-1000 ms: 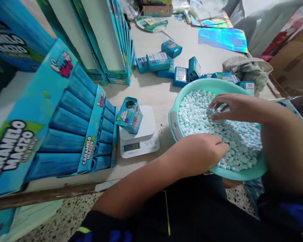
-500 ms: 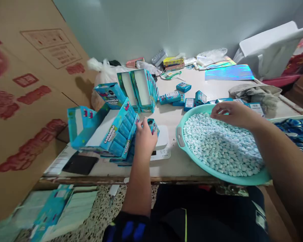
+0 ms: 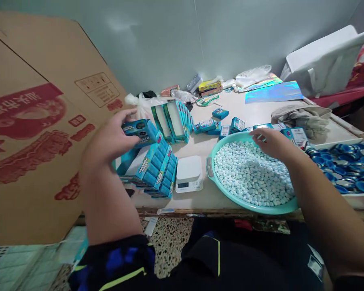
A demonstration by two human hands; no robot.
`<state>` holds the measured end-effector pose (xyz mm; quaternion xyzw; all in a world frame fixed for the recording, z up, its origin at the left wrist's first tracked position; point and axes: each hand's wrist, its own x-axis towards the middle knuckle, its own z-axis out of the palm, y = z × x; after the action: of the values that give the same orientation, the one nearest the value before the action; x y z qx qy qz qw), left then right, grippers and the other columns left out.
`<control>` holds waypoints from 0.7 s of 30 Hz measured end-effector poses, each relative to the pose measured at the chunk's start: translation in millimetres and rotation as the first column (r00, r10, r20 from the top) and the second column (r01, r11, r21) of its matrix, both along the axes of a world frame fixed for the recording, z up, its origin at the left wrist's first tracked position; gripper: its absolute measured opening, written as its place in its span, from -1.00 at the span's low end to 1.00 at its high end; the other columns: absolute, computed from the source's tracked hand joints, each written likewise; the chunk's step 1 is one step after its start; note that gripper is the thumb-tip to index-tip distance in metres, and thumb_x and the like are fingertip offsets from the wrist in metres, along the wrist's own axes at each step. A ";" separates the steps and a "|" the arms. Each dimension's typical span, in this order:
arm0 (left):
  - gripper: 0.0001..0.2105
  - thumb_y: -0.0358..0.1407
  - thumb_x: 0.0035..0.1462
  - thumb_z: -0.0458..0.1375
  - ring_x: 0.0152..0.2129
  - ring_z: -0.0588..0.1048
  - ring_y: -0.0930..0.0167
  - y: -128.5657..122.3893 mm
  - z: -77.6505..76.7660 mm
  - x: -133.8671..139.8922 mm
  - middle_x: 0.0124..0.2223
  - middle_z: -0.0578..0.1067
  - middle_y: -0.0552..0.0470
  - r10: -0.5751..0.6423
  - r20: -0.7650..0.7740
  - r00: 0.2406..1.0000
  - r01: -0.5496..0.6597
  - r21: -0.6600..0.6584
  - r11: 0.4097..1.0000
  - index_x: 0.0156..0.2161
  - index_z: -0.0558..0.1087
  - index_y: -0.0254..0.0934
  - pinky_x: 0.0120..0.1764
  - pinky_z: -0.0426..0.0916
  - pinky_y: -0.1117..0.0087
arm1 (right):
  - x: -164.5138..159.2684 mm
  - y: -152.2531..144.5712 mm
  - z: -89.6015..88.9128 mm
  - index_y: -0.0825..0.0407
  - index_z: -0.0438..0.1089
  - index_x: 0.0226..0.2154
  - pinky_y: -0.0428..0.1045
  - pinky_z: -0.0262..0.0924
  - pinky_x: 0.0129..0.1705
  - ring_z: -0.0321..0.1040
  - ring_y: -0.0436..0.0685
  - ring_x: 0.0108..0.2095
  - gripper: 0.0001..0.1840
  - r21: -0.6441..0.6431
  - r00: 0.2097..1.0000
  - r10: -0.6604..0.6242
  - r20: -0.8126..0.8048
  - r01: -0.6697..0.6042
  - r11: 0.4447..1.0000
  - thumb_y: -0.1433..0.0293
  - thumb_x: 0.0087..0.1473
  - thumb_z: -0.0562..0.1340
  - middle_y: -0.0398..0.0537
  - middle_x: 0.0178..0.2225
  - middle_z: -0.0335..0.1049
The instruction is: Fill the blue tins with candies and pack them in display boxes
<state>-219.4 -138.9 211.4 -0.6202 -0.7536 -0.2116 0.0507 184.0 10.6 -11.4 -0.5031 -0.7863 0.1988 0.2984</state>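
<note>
At the left, my left hand has its thumb in front of and its fingers behind the end of a blue printed candy box. That box stands at the back of stacked blue display boxes filled with small blue packs. My right hand hovers at the far side of a turquoise basin of pale blue and white candies. Its fingers are curled together low over them; what they hold, if anything, is hidden. Between basin and display boxes sits a white kitchen scale with nothing on it.
Several small blue packs lie behind the basin. Open blue cartons stand nested behind the scale. At the right is a tray of blue lids, near grey gloves. A large cardboard box borders the left side.
My left hand has moved from the small blue pack at the scale, left and up to the candy box. The scale is now uncovered. My right hand stays over the basin; the view has shifted.
</note>
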 end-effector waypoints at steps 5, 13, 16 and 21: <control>-0.58 -0.35 0.12 0.19 -0.32 0.45 0.41 35.3 5.2 -32.9 -0.20 0.56 0.07 0.060 0.026 0.998 -0.054 -0.196 0.979 0.10 0.54 -0.26 -0.08 0.46 0.25 | -0.2 -3.3 -7.0 -0.02 0.47 0.03 0.27 0.43 -0.01 0.46 0.35 -0.06 -0.62 0.092 0.998 0.006 -0.065 0.000 0.996 0.20 0.22 0.19 0.26 0.20 0.21; -0.56 -0.46 -0.11 0.11 0.16 0.45 0.23 53.6 -52.4 -92.4 0.15 0.46 -0.05 -0.203 0.083 0.976 0.197 0.079 0.977 -0.06 0.58 -0.23 0.27 0.33 0.24 | -10.6 -12.5 9.2 -0.10 0.47 -0.18 0.27 0.49 -0.04 0.41 0.41 0.08 -0.81 0.053 0.975 0.058 -0.213 -0.048 0.997 0.27 0.22 0.16 0.16 0.09 0.33; -0.43 -0.46 -0.11 0.15 0.28 0.34 0.18 56.5 -73.9 -104.6 0.28 0.30 -0.18 -0.045 0.134 0.990 0.014 0.224 0.974 0.10 0.46 -0.26 0.35 0.25 0.17 | -17.7 -14.4 6.3 -0.07 0.50 -0.21 0.23 0.53 -0.12 0.44 0.36 0.01 -0.79 0.163 0.957 -0.019 -0.289 0.069 0.984 0.28 0.22 0.16 0.18 0.07 0.34; -0.34 -0.34 -0.22 0.34 0.12 0.45 0.10 61.2 -84.1 -122.8 0.11 0.41 -0.22 0.240 0.153 0.959 -0.275 0.284 0.919 0.08 0.33 -0.27 0.21 0.39 0.06 | -19.0 0.8 -14.2 0.00 0.55 -0.21 0.15 0.53 -0.29 0.47 0.29 -0.13 -0.75 0.270 0.882 -0.170 -0.439 0.310 0.911 0.23 0.13 0.24 0.19 0.00 0.36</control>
<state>-342.2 -77.6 127.3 -0.4872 -0.7891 -0.3511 0.1290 165.0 11.4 -25.6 -0.4878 -0.6594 0.1242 0.5584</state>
